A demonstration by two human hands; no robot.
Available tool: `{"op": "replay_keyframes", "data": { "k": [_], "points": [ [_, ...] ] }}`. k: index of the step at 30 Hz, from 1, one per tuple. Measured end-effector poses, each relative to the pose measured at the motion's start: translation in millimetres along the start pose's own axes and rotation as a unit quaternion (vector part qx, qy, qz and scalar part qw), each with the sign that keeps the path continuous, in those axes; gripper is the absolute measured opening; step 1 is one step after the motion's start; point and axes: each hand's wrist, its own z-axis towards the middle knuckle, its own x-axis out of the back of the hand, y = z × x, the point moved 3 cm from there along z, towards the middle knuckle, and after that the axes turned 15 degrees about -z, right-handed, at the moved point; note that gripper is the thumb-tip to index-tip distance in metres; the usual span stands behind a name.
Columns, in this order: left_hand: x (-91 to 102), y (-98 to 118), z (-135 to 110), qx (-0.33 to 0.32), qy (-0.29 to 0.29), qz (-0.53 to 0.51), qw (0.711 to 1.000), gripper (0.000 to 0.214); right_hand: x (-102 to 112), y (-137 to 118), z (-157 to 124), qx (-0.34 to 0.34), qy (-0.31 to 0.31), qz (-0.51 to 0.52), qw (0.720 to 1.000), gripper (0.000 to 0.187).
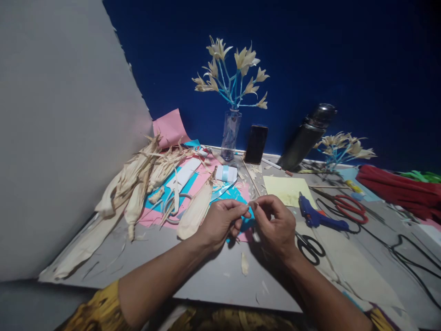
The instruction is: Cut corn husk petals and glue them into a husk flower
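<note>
My left hand [223, 222] and my right hand [274, 224] meet above the near middle of the table, fingertips almost touching. Both are closed in a pinch, thumb against fingers. Whatever they grip is too small to make out. Blue paper [247, 220] lies beneath the fingers. Just left of my left hand rests a pale corn husk [196, 209]. Black-handled scissors [311, 249] lie close to my right wrist, and a blue glue gun [322, 216] sits beyond them. A husk scrap [244, 264] is on the table between my forearms.
Dried corn husks [129, 188] are heaped at left. A glass vase [230, 135] of husk flowers [245, 59], a phone [256, 144] and a dark flask [308, 136] stand along the blue wall. Red-handled scissors [351, 208], cables [401, 250] and red cloth [396, 188] lie at right.
</note>
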Motion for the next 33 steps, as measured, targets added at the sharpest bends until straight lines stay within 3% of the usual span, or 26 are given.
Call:
{"op": "replay_keyframes", "data": {
  "k": [5, 18, 23, 29, 33],
  "points": [
    [0.3, 2, -2, -0.041, 0.014, 0.058, 0.997, 0.025, 1, -2, 0, 0.008, 0.009, 0.010, 1.000, 0.009],
    [1.0, 7, -5, -0.133, 0.080, 0.084, 0.984, 0.025, 1, 2, -2, -0.020, -0.005, 0.011, 1.000, 0.006],
    [0.5, 8, -6, -0.155, 0.080, 0.080, 0.981, 0.023, -6, 4, -1, -0.088, -0.105, 0.093, 0.986, 0.029],
    [-1.2, 9, -7, -0.147, 0.071, 0.094, 0.982, 0.024, -3, 3, 3, -0.065, -0.077, 0.136, 0.985, 0.049],
    [0.4, 8, -6, -0.142, 0.062, 0.086, 0.984, 0.023, 3, 11, 9, -0.072, -0.102, 0.163, 0.979, 0.043]
  ]
}}
